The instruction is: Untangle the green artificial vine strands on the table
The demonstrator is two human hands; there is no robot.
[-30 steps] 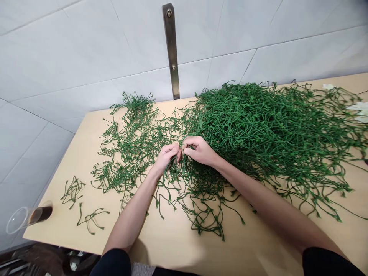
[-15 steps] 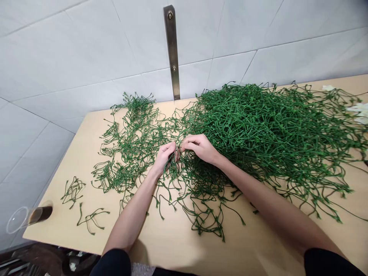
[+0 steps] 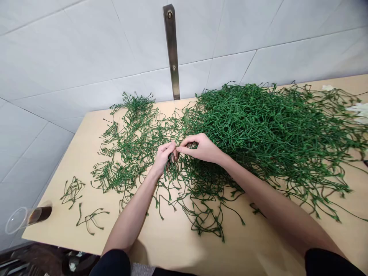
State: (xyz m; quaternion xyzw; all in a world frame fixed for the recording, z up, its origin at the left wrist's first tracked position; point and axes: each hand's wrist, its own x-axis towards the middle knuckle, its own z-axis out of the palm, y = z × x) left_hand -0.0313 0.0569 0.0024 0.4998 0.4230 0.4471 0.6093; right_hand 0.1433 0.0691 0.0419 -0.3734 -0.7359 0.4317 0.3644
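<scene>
Thin green plastic-looking stems (image 3: 170, 165) with small forked tips hang from my left hand (image 3: 164, 156), whose fingers are closed around them. Thumb and forefinger of my right hand (image 3: 201, 148) are pinched together right at the left fingertips, touching or nearly so. What the right fingers pinch is too small to make out. Both hands are above the table, at the left edge of a large tangled heap of the same green stems (image 3: 253, 119). Looser stems (image 3: 129, 142) spread out to the left of my left hand.
The pale wooden table (image 3: 178, 245) meets a grey tiled wall (image 3: 86, 46) with a metal bracket (image 3: 171, 50) bolted on. A clear plastic cup with dark liquid (image 3: 40, 214) is at the left edge. White petal-like pieces (image 3: 359, 109) lie far right. Stray stems (image 3: 91, 219) lie near the front left.
My right hand has shifted slightly left, and its thumb and forefinger now meet the left fingertips. The left hand has barely moved and keeps its stems.
</scene>
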